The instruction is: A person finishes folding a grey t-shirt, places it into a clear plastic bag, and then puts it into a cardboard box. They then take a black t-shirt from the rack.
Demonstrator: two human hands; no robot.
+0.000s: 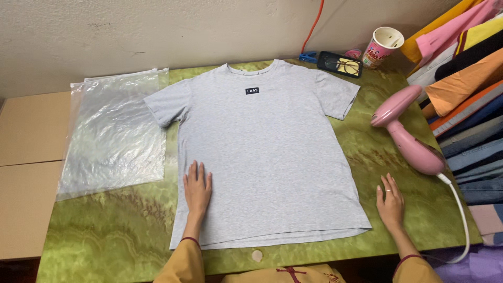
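A light grey T-shirt [267, 157] with a small dark chest label lies flat, front up, on a green marbled table [115, 230]. My left hand [197, 189] rests flat on the shirt's lower left part, fingers spread. On the bare table just right of the shirt's lower right edge lies my right hand [391, 202], flat, with a ring on one finger. Neither hand holds anything.
A clear plastic bag [112, 136] lies left of the shirt. A pink handheld garment steamer [406, 131] with a white cord sits at the right. A phone with glasses on it [340, 64], a paper cup [382, 46] and stacked folded clothes [466, 94] sit at the back right.
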